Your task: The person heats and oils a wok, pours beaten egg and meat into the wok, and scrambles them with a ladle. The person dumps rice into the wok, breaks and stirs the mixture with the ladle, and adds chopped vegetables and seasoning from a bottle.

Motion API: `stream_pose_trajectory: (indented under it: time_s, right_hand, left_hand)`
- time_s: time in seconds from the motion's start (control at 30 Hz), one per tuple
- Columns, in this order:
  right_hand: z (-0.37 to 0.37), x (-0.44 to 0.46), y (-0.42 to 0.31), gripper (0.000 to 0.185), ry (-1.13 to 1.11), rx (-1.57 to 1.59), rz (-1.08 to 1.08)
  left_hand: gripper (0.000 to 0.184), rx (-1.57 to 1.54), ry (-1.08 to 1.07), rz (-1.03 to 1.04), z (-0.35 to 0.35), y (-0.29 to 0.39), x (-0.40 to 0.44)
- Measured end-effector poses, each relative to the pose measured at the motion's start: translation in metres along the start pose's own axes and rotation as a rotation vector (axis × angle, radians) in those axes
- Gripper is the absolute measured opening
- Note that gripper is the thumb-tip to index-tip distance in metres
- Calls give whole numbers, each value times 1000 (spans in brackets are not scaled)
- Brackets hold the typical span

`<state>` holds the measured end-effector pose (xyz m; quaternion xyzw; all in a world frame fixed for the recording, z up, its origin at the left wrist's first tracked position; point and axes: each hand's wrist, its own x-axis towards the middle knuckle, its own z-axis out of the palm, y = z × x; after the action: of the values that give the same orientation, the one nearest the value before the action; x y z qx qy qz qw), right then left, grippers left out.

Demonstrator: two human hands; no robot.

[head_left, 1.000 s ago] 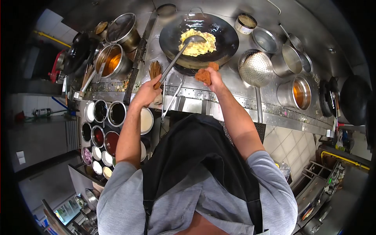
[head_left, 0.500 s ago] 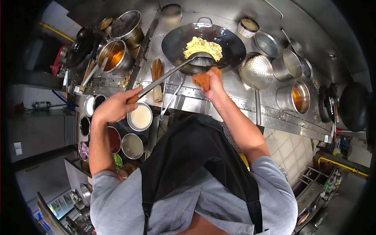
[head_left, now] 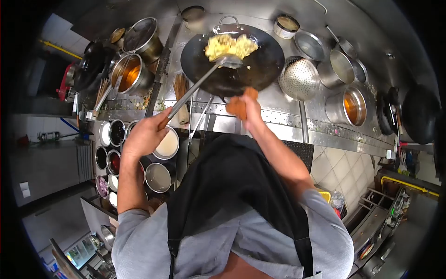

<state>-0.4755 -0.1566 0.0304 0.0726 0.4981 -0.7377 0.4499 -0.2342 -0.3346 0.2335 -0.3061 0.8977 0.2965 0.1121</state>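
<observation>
Head view: yellow food (head_left: 231,46) sits in the black wok (head_left: 265,58) beyond both your hands, by the bowl of the ladle (head_left: 229,61). Your left hand (head_left: 146,135) closes around its handle; your right hand (head_left: 252,110), also closed, clutches an orange cloth (head_left: 238,108) near the rim. Beyond your right hand, to its right, rests a perforated skimmer (head_left: 299,78).

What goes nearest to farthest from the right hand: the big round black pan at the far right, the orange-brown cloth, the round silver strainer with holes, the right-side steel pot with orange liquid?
From the right hand:
1. Orange-brown cloth: in its grip.
2. Silver strainer: to its right.
3. Steel pot: farther right.
4. Black pan: far right side.
</observation>
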Motion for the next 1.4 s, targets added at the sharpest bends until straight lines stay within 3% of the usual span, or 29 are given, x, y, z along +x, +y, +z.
stream_pose_trajectory:
  time_s: [0.23,0.33,0.37,0.5,0.6,0.73,0.8,0.87,0.9,1.0,1.1,1.23,1.4]
  right_hand:
    - [17,61,2,21,107,-22,38]
    - [10,30,4,22,32,75,42]
    - [23,4,-10,25,117,19,69]
    - [26,28,-19,25,83,-29,84]
    - [26,41,-15,32,105,-141,101]
    - [-51,3,54,41,-148,-100,42]
    - [-65,-7,66,40,-44,-186,70]
    - [-78,24,72,38,-119,-158,24]
    - [-38,12,38,36,-74,83,95]
    - [8,50,-23,28,54,-67,101]
    - [5,88,-20,26,71,-122,122]
    - [-10,113,-7,28,69,-151,150]
    - [-15,112,-14,41,17,-294,152]
  left_hand:
    - [60,102,-2,78,14,7,22]
    - [59,79,6,69,17,6,19]
    - [59,81,-4,67,11,10,14]
    - [60,85,-27,88,17,1,28]
    - [58,154,68,138,40,-2,56]
    - [60,-5,119,70,45,9,50]
    - [61,-80,137,52,37,5,35]
    - [61,-134,89,34,19,2,20]
    - [62,-117,63,-6,9,2,16]
    - [61,-61,-7,-49,-10,0,18]
    - [60,17,125,66,-1,-13,26]
    - [58,-94,237,23,21,-23,30]
    - [62,-168,185,-100,40,-49,55]
